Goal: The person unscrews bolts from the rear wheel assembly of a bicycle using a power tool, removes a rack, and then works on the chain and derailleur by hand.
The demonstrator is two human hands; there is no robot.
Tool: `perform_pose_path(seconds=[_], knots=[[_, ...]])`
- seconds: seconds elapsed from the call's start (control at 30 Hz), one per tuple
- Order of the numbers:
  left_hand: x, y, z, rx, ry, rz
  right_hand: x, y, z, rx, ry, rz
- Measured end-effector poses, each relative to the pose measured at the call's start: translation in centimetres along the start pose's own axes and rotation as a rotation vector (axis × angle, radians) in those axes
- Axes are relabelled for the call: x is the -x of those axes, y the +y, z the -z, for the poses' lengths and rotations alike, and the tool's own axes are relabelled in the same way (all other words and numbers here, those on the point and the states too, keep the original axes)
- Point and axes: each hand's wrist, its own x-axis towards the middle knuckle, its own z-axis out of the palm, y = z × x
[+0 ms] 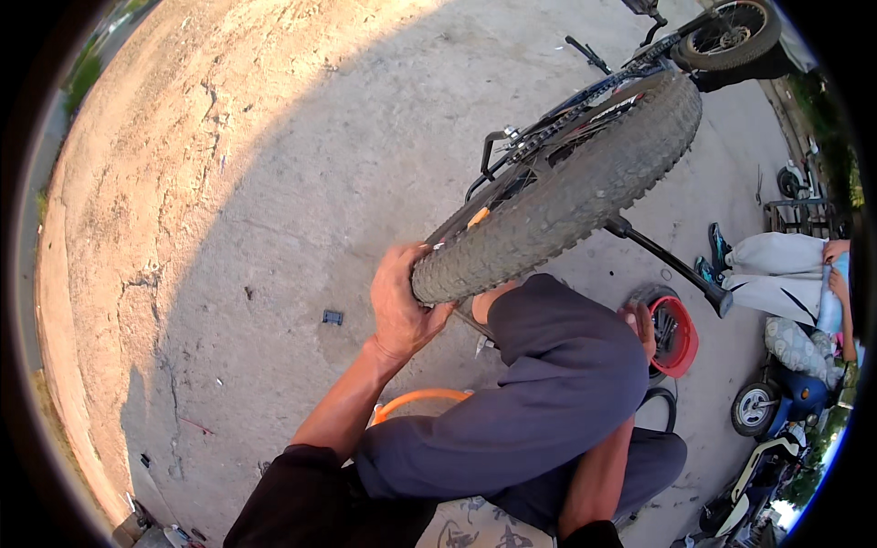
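A bicycle wheel with a wide, knobbly black tyre (566, 196) leans across the view in front of me. My left hand (402, 297) is closed on the near end of the tyre, its fingers going round the left side and the thumb underneath. A small orange piece (478, 217) shows at the wheel's inner edge. Beyond the tyre run the bike's chain and dark frame (598, 89). My right hand (642, 331) is partly hidden behind my raised knee, its visible fingers stretched upward with nothing seen in them. It is beside a red bowl (679, 352) holding metal tools.
From the wheel a black bar (671, 260) with a flared end reaches right. An orange curved tube (416, 397) lies beside my leg, and a small dark block (332, 317) on the concrete. A person (776, 265) sits at right near a parked blue scooter (799, 393).
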Motion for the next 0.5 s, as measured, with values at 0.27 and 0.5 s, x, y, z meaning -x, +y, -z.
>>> perform_pose_path(seconds=[0.27,0.5], knots=[[10.2,-13.5,-5.6,-0.157,-0.399,0.553,1.8,-11.8,-1.5,-0.105,-0.252,0.571],[9.3,-7.3,-2.7,-0.05,-0.391,0.612,3.3,-13.0,-1.4,0.003,-0.26,0.605]])
